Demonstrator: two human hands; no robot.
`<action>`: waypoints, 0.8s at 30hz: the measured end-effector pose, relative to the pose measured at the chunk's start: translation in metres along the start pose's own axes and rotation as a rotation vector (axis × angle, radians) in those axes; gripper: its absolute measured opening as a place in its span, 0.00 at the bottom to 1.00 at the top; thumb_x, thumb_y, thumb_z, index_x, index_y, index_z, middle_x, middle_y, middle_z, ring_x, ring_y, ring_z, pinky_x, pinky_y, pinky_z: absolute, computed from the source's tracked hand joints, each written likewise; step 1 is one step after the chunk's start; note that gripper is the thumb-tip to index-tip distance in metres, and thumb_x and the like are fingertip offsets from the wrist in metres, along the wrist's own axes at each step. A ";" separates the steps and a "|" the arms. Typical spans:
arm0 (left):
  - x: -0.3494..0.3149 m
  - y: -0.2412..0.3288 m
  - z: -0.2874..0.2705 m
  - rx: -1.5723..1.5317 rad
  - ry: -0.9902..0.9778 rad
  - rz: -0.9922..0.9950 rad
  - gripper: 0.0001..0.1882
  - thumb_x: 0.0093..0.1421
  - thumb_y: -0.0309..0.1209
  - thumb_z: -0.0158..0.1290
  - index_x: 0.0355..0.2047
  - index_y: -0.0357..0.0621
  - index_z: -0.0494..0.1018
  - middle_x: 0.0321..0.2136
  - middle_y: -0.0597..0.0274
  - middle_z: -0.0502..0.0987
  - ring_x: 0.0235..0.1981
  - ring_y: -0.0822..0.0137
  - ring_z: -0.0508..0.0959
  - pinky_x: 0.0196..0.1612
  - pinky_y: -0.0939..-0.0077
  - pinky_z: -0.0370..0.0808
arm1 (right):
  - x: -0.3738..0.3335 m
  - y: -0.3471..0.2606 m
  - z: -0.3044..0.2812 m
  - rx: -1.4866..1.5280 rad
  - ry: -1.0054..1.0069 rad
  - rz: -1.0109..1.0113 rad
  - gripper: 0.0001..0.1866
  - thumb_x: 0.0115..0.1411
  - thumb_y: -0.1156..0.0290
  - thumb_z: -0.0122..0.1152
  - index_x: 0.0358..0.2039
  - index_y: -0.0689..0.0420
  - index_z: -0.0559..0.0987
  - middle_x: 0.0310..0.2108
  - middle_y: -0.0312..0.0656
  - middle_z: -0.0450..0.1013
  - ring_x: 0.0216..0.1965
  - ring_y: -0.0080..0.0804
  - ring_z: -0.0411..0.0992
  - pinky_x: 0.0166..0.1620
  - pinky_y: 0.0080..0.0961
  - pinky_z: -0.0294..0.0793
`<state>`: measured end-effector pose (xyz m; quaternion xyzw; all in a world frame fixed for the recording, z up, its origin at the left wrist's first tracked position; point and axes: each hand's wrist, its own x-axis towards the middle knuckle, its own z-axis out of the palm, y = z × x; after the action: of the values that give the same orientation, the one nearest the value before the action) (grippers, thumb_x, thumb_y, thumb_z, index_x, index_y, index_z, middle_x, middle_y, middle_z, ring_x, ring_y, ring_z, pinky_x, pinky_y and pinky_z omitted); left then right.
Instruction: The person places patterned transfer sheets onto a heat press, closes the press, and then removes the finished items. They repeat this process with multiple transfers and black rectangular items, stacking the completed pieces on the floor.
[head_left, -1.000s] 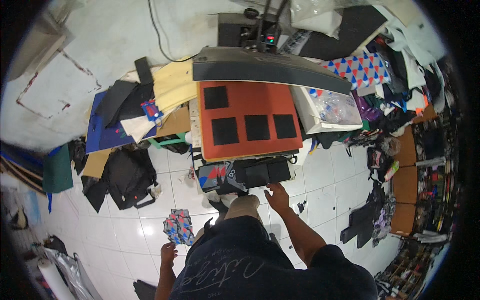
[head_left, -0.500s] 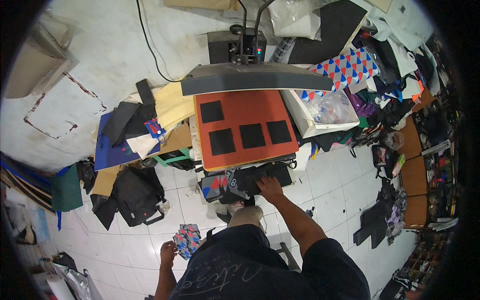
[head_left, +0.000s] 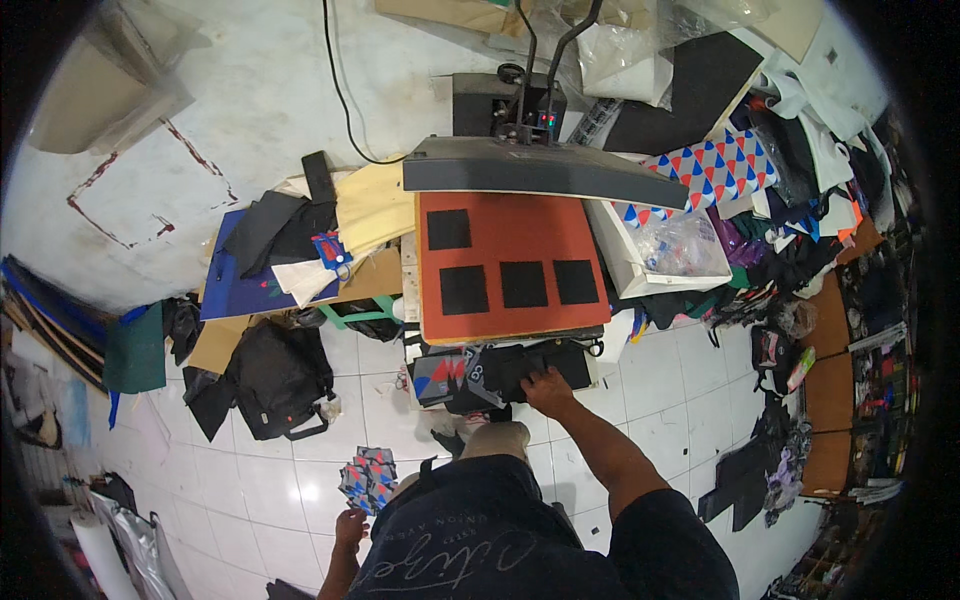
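Note:
My right hand rests with its fingers apart on the black cloth pieces in front of the heat press. Beside them, to the left, lies a grey piece with a red and blue pattern. Low on the left, my left hand is at the near edge of several small patterned pieces; its fingers are too small to make out a grip. The raised heat press plate hangs over an orange pad, where several black squares lie apart from each other.
Right of the press stands a white box with clear plastic inside. A patterned sheet lies behind it, near heaped cloth. At the left are a blue board, yellow cloth and a black bag on the tiled floor.
The whole view has shifted, so the press appears farther right. My right hand's fingers are more bent over the black cloth. My left hand has drawn to the near edge of the small patterned pieces.

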<state>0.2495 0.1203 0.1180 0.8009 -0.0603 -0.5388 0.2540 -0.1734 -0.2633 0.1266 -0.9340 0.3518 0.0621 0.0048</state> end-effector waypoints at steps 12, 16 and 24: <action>0.020 0.033 0.025 -0.060 0.054 0.059 0.12 0.56 0.31 0.54 0.39 0.38 0.73 0.27 0.61 0.76 0.24 0.70 0.75 0.23 0.77 0.72 | 0.006 0.006 -0.014 -0.011 -0.089 -0.138 0.16 0.53 0.69 0.50 0.39 0.64 0.77 0.29 0.47 0.74 0.32 0.42 0.75 0.42 0.42 0.71; 0.013 0.031 0.039 -0.036 0.069 0.060 0.14 0.56 0.31 0.53 0.41 0.37 0.73 0.29 0.58 0.77 0.24 0.70 0.76 0.22 0.77 0.72 | 0.001 0.013 -0.005 -0.078 -0.003 -0.195 0.16 0.53 0.69 0.51 0.40 0.64 0.76 0.29 0.48 0.74 0.33 0.43 0.75 0.41 0.41 0.71; 0.002 0.002 0.075 0.104 0.014 0.311 0.14 0.56 0.33 0.55 0.38 0.35 0.74 0.26 0.58 0.77 0.22 0.71 0.75 0.22 0.75 0.71 | 0.008 0.027 -0.026 0.056 0.022 -0.068 0.10 0.53 0.69 0.52 0.35 0.57 0.75 0.31 0.47 0.75 0.35 0.41 0.76 0.40 0.43 0.71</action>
<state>0.1838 0.0917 0.0953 0.7978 -0.2096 -0.4836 0.2928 -0.1824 -0.2901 0.1523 -0.9456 0.3214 0.0416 0.0292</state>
